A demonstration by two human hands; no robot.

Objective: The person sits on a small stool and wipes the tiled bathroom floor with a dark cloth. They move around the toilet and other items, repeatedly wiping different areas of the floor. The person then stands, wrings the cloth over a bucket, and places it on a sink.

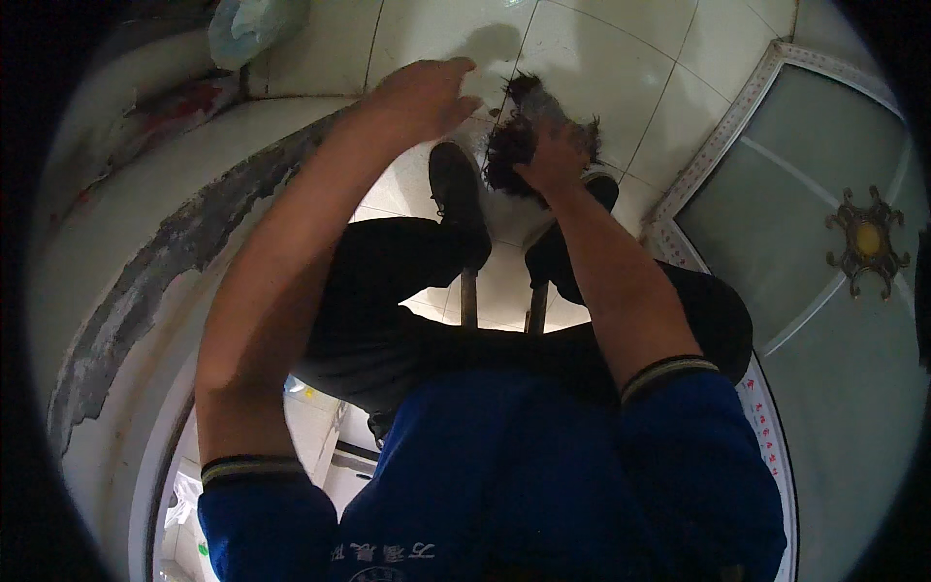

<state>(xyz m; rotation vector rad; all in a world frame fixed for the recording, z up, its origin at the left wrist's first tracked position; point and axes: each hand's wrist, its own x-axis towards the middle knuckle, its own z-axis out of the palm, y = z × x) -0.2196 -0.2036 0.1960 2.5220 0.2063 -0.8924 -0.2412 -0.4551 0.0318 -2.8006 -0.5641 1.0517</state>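
A dark, shaggy bundle (512, 155) with a greyish patch lies on the tiled floor between and just ahead of my shoes; its kind is hard to make out. My right hand (561, 160) is on its right side, with the fingers curled into the strands and the thumb toward the left. To the left of the bundle, my left hand (422, 97) hovers over the floor with nothing in it. Its fingers stretch out to the right and the thumb stands apart. Shadow hides part of the bundle's underside.
I sit with knees apart, black shoes (456, 184) close to the bundle. On the right stands a white-framed frosted glass door (805, 223) with an ornate metal fitting (866, 241). Peeling wall edging (184, 233) curves along the left. A clear plastic bag (250, 29) is at the upper left.
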